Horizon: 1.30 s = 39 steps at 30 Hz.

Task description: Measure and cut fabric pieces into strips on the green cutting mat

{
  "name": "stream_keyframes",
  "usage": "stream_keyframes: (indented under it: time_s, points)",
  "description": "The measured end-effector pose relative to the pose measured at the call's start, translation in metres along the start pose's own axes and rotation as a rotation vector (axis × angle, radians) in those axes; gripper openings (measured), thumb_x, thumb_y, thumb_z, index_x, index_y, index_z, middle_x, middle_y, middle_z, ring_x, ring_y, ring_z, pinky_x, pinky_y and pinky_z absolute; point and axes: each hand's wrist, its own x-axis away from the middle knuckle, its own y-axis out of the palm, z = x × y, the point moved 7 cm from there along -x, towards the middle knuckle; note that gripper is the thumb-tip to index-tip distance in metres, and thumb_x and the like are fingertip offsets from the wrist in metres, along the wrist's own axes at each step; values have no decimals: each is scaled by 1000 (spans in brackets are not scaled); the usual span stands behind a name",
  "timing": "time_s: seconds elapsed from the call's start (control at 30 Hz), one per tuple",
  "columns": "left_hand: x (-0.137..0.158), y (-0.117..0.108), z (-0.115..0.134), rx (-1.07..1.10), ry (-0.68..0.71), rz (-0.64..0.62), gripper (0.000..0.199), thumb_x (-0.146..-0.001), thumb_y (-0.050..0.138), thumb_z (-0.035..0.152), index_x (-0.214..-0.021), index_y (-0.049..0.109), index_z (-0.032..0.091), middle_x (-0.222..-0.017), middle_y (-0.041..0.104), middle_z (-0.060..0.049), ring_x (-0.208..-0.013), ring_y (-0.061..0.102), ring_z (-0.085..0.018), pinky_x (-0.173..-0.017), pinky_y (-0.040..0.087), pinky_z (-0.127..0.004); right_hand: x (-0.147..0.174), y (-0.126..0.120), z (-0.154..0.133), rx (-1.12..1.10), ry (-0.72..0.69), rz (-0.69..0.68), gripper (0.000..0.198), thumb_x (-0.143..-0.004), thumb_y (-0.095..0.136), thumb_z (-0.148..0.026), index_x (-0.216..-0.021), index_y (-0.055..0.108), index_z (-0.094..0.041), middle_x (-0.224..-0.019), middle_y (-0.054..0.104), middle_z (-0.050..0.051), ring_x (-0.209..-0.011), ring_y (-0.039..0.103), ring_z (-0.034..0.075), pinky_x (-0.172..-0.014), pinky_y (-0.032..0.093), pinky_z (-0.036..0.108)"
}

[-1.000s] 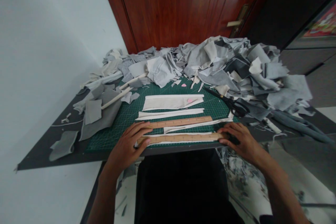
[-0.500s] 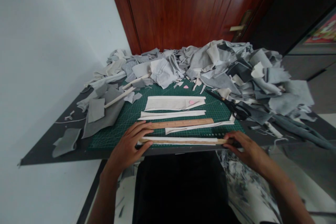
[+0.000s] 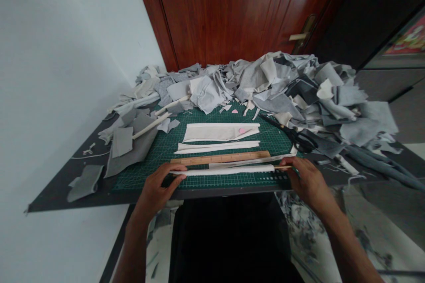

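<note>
A narrow white fabric strip (image 3: 229, 170) is held level above the cutting mat, with a wooden ruler (image 3: 283, 167) poking out of its right end. My left hand (image 3: 162, 183) pinches the strip's left end between thumb and fingers. At the other side my right hand (image 3: 303, 181) grips the bare end of the ruler. A second wooden ruler (image 3: 221, 158) lies flat just behind, partly beside another white strip (image 3: 254, 160). How far the held ruler reaches inside the fabric is hidden.
On the green cutting mat (image 3: 142, 177) lie a folded white strip (image 3: 217, 146) and a wider white piece (image 3: 212, 132) bearing a pink chip (image 3: 241, 131). Black scissors (image 3: 300, 139) rest at right. Grey fabric scraps (image 3: 265, 73) are heaped along the back.
Both hands have raised the strip and ruler from the table's front edge and shifted them slightly away from me. My left hand has come off the second ruler.
</note>
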Motion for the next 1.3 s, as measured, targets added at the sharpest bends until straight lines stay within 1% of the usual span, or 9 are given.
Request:
stream_keyframes:
  time_s: [0.07,0.2,0.33,0.5,0.67,0.83,1.03,1.2,1.3]
  points:
    - [0,0,-2,5,-16,-2,18,-99,69,39,-107,73,24,-103,79,-3,-97,75,-20,-94,60,-33,-2,3,-2,9,-1,37,15,-103,48,-15,-104,60,-22,-94,73,5,-78,65,22,-71,51,34]
    - [0,2,0,-1,63,-26,18,-101,65,38,-106,77,25,-104,80,-3,-99,77,-20,-96,61,-33,-3,12,-4,1,11,71,18,-100,47,-11,-103,61,-22,-93,74,5,-80,65,23,-74,52,34]
    - [3,5,0,-79,131,-33,23,-105,58,31,-118,77,25,-113,80,-2,-107,77,-19,-104,59,-33,0,20,-5,-26,36,80,19,-100,47,-11,-103,61,-23,-93,74,4,-84,65,23,-77,53,34]
    - [6,6,4,-114,196,-28,28,-107,53,23,-126,74,23,-123,78,-2,-117,74,-18,-110,56,-31,3,26,-6,-56,47,70,30,-100,44,-9,-121,61,-22,-106,76,7,-91,67,24,-81,55,36]
    - [5,8,8,-179,268,-70,33,-108,49,21,-132,71,24,-125,78,-4,-117,74,-18,-107,58,-34,0,31,-10,-77,86,51,45,-100,43,-11,-142,56,-23,-103,77,7,-90,67,25,-82,57,38]
    - [5,10,8,-220,278,-115,37,-108,45,19,-135,69,24,-127,77,-5,-118,73,-19,-107,57,-36,-5,38,-21,-115,116,40,56,-100,41,-11,-154,46,-24,-109,77,9,-91,69,26,-84,59,41]
    - [6,12,3,-241,259,-152,42,-107,41,18,-139,68,26,-131,75,-4,-121,72,-20,-110,55,-38,-6,47,-32,-192,138,2,70,-97,39,-7,-165,31,-26,-128,74,9,-115,69,27,-101,56,48]
    - [7,12,3,-261,264,-169,44,-107,38,18,-140,67,26,-134,73,-3,-124,70,-20,-110,54,-37,-3,49,-40,-239,147,41,66,-100,37,-7,-162,34,-28,-144,66,9,-129,65,24,-107,56,47]
    - [6,13,5,-249,272,-178,45,-109,35,18,-140,67,25,-134,73,-4,-125,69,-20,-112,52,-37,-2,53,-48,-274,128,25,60,-103,36,-9,-160,37,-28,-146,65,8,-132,63,22,-111,55,46]
